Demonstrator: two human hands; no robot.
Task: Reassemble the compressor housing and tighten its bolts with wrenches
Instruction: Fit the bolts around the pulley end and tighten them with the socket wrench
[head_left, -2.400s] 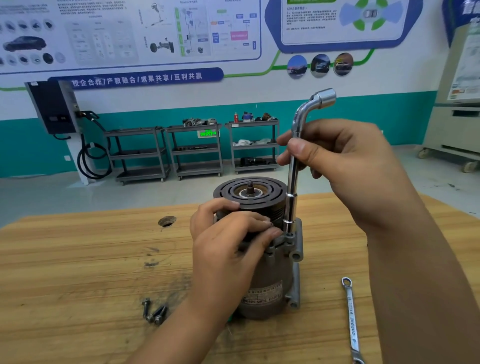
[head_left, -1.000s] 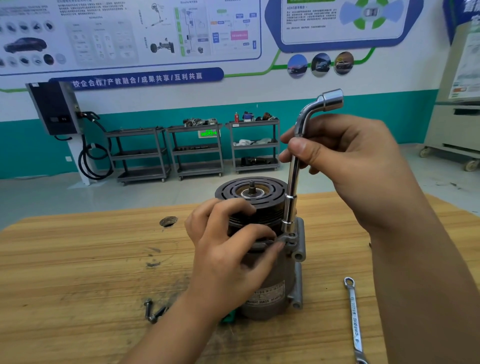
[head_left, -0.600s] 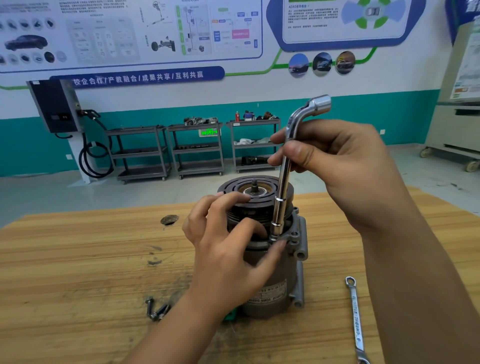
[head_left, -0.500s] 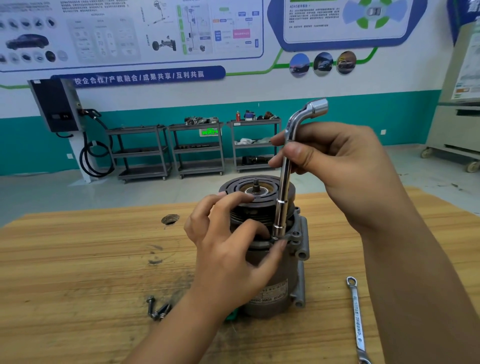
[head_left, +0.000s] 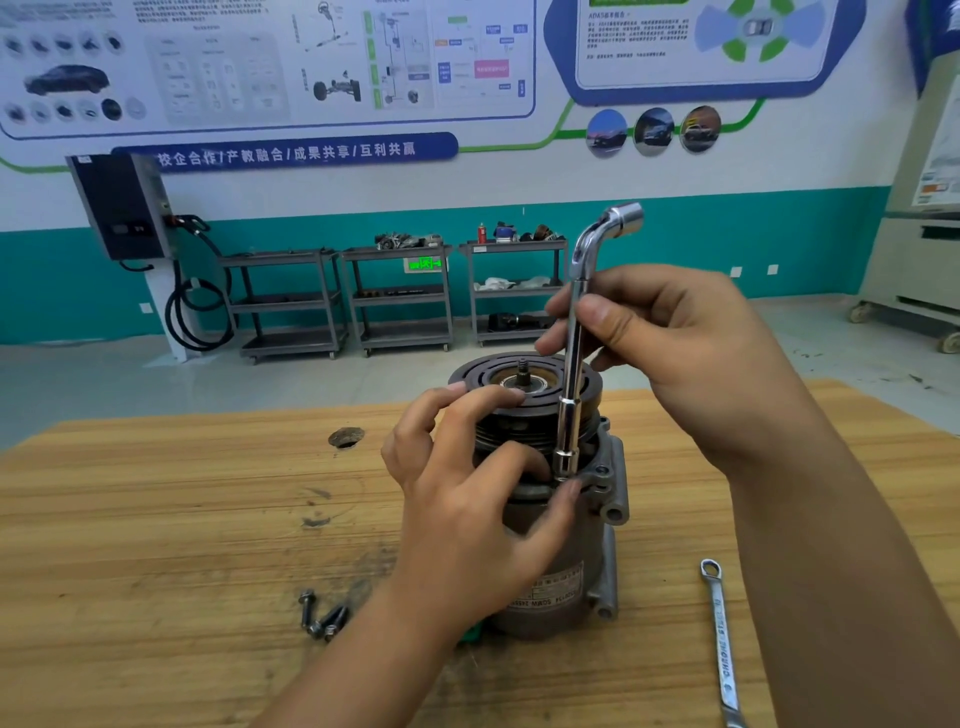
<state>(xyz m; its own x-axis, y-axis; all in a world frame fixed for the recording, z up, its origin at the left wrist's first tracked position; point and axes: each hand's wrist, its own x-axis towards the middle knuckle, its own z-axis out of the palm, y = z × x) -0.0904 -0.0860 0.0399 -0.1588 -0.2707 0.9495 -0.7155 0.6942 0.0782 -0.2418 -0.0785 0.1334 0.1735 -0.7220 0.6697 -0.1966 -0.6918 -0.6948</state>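
Note:
The grey compressor (head_left: 566, 577) stands upright on the wooden table (head_left: 156, 545), its black pulley (head_left: 524, 379) on top. My right hand (head_left: 675, 353) grips the shaft of a chrome L-shaped socket wrench (head_left: 574, 364), held almost upright with its lower socket set down on the housing flange (head_left: 605, 475). The bolt under the socket is hidden. My left hand (head_left: 467, 509) wraps the housing just below the pulley, thumb and a fingertip pinching at the socket's foot.
Loose bolts (head_left: 319, 618) lie on the table left of the compressor. A ring spanner (head_left: 719, 644) lies to its right, near my right forearm. A round hole (head_left: 345, 437) is in the tabletop behind. Shelving carts (head_left: 400, 296) stand by the far wall.
The wrench has shifted from the flange's right-hand spot to one slightly further left, its bent top swinging round. My left hand's fingers have followed the socket's foot.

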